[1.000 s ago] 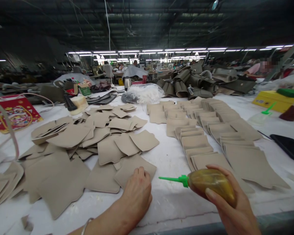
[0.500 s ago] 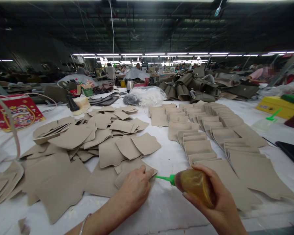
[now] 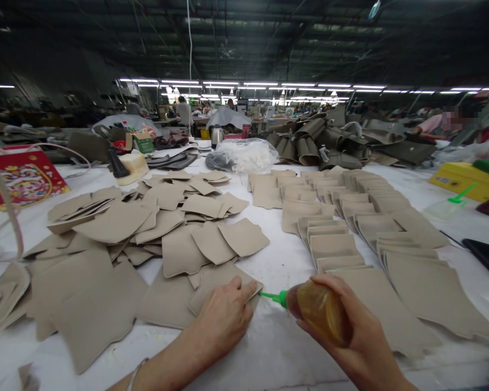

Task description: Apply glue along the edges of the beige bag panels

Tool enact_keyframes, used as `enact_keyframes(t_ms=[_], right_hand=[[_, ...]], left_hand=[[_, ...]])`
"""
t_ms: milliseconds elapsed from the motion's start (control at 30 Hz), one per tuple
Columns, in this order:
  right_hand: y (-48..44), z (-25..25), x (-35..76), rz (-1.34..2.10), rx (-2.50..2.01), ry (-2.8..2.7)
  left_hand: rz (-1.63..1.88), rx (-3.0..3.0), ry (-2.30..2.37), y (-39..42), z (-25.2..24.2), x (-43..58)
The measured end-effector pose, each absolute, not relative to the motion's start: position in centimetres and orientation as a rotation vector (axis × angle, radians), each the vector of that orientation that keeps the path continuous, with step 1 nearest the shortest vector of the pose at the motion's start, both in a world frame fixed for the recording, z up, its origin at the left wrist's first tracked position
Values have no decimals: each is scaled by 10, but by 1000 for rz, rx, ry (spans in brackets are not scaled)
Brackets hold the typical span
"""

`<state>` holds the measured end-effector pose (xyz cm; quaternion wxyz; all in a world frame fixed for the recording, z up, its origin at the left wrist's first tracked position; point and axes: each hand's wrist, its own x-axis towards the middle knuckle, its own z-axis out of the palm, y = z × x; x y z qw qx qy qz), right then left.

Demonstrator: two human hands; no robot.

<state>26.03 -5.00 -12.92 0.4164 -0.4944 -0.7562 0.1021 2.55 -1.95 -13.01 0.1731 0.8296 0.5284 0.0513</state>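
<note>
Right hand point(image 3: 356, 328) holds amber bottle point(image 3: 318, 312); left hand point(image 3: 228, 310) partly hides beige piece point(image 3: 212, 281), cannot tell if gripping.

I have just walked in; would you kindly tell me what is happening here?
At a white table, the person's left hand rests on a beige piece at the edge of a loose pile. The right hand grips an amber squeeze bottle, its green nozzle at that piece's right corner; contact is hard to tell. Further right, more beige pieces lie in overlapping rows.
</note>
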Motion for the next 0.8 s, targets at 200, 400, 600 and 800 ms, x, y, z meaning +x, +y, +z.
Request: enact_keyframes(t_ms=[200, 400, 600, 800], right_hand=[[-49, -132, 262, 259, -1231, -1869], [-52, -133, 265, 264, -1253, -1854], [-54, -139, 266, 287, -1277, -1839], [-50, -139, 268, 269, -1270, -1818]], left_hand=[[141, 2336, 1509, -20, -132, 25], [110, 2332, 1517, -21, -132, 27], [85, 2324, 1520, -20, -131, 26], [84, 2328, 1511, -22, -131, 24]])
